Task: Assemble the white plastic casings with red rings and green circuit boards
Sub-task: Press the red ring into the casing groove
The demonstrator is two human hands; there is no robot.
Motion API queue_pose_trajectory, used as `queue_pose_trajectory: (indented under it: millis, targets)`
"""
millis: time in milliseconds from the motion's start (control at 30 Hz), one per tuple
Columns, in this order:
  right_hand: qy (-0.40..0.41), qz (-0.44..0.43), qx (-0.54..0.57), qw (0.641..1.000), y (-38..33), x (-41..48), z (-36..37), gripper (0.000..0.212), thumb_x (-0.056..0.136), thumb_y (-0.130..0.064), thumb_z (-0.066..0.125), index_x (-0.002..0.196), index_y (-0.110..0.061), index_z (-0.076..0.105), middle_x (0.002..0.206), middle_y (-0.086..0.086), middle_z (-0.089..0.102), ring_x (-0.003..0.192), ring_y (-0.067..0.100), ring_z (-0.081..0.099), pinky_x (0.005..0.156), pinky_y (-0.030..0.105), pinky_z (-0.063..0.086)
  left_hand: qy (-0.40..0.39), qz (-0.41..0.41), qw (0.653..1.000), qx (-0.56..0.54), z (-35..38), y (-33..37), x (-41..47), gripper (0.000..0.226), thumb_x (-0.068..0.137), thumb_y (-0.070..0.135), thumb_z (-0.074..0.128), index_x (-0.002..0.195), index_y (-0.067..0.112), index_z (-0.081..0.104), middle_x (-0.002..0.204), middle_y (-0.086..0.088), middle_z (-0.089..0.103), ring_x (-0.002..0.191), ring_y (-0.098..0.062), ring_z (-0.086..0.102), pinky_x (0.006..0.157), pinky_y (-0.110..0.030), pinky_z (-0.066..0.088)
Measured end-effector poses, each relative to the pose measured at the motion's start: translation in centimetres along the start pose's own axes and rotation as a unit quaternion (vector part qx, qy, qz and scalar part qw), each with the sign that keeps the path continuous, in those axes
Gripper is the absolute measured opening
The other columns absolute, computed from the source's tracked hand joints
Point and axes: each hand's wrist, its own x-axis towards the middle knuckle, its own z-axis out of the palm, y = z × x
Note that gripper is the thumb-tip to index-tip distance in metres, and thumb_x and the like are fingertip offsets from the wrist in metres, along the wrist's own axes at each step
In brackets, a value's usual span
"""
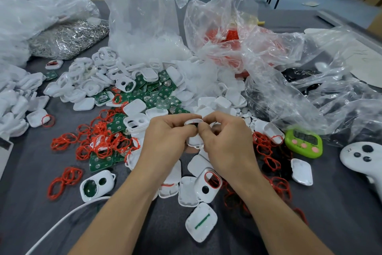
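Both hands met at centre over the table; the left hand (165,132) and right hand (225,136) pinched one white casing (193,121) between curled fingertips; seating its ring probably wanted even pressure along the rim, no twisting.

Dark grey table (31,161) is carrying everything. A heap of green circuit boards (161,93) is sitting mid-table and is serving as the reference.

- Left of it and behind, a heap of white casings (86,81) is spreading outward.
- Nearer than it and to the left, loose red rings (99,141) are lying scattered.
- Directly behind it, a tall clear bag of white parts (144,27) is standing.
- Behind-right, a clear bag of red rings (231,37) is slumping.
- Far behind-left, a bag of silvery metal parts (68,39) is lying.
- Right of it and nearer, a green digital timer (303,143) is lying, with a white controller (361,157) further right.
- Well nearer than it, a white cable (62,223) is running toward the near-left edge.
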Motion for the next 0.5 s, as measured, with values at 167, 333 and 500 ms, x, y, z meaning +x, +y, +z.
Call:
queue_pose_trajectory:
  millis: [167, 333, 500]
  targets:
    - [0.009, 0.052, 0.052, 0.997, 0.0, 0.5, -0.4, 0.015, 0.090, -0.030, 0.069, 0.077, -0.024, 0.072, 0.056, 0.002, 0.068, 0.056, 0.027, 0.067, 0.061, 0.048, 0.059, -0.071, -0.088, 0.988, -0.108, -0.3, 0.1, 0.3, 0.025, 0.099, 0.022, 0.056, 0.106, 0.014, 0.079, 0.099, -0.011, 0.079, 0.077, -0.025, 0.076, 0.060, -0.033, 0.061]
    - [0.026, 0.054, 0.082, 0.995, -0.3, 0.5, -0.9, 0.012, 0.086, -0.031, 0.071, 0.074, -0.030, 0.075, 0.055, 0.000, 0.068, 0.047, 0.019, 0.062, 0.048, 0.032, 0.052, -0.211, -0.171, 0.947, -0.172, -1.1, 0.3, 0.6, 0.047, 0.107, 0.038, 0.038, 0.127, 0.010, 0.070, 0.113, -0.013, 0.075, 0.092, -0.026, 0.075, 0.068, -0.036, 0.062]
    - [0.027, 0.061, 0.105, 0.992, -0.5, 0.7, -1.3, 0.011, 0.083, -0.036, 0.077, 0.072, -0.033, 0.076, 0.053, 0.000, 0.067, 0.050, 0.022, 0.064, 0.049, 0.039, 0.057, -0.275, -0.178, 0.925, -0.193, -1.5, 0.4, 0.5, 0.043, 0.099, 0.032, 0.052, 0.134, 0.011, 0.067, 0.133, -0.018, 0.065, 0.110, -0.028, 0.069, 0.095, -0.049, 0.058]
